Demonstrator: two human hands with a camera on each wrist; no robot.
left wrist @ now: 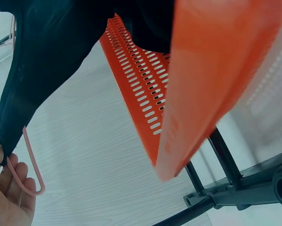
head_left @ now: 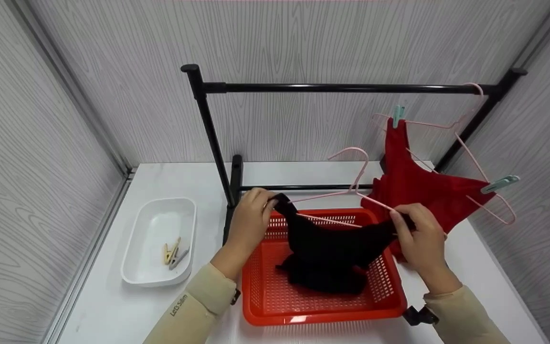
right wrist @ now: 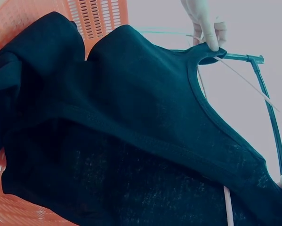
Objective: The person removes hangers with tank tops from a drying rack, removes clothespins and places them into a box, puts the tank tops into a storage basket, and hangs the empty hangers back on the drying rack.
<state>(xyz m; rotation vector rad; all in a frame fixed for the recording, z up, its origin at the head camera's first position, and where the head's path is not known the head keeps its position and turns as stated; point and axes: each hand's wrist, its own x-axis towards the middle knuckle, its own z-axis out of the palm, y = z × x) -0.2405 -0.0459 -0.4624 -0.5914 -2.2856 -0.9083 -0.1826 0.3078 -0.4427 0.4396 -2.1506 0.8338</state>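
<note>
A black sleeveless top [head_left: 332, 246] is stretched between my two hands by its straps, its lower part bunched in the red basket [head_left: 256, 310]. A pink hanger [head_left: 351, 192] runs through the top, its hook standing up above the neckline. My left hand [head_left: 251, 222] pinches the left strap; in the left wrist view the hanger's rounded end [left wrist: 35, 192] pokes out beside those fingers. At the other strap, my right hand [head_left: 420, 239] pinches the cloth and the hanger's arm together between thumb and fingers. The right wrist view shows the top's neckline [right wrist: 197, 89] spread wide.
Behind the basket stands a black rack [head_left: 303, 88]. On its right side a red garment [head_left: 423, 191] hangs from another pink hanger [head_left: 478, 160], held by teal clothespins [head_left: 398, 116]. A white tray [head_left: 136, 243] at left contains a few clothespins [head_left: 172, 252].
</note>
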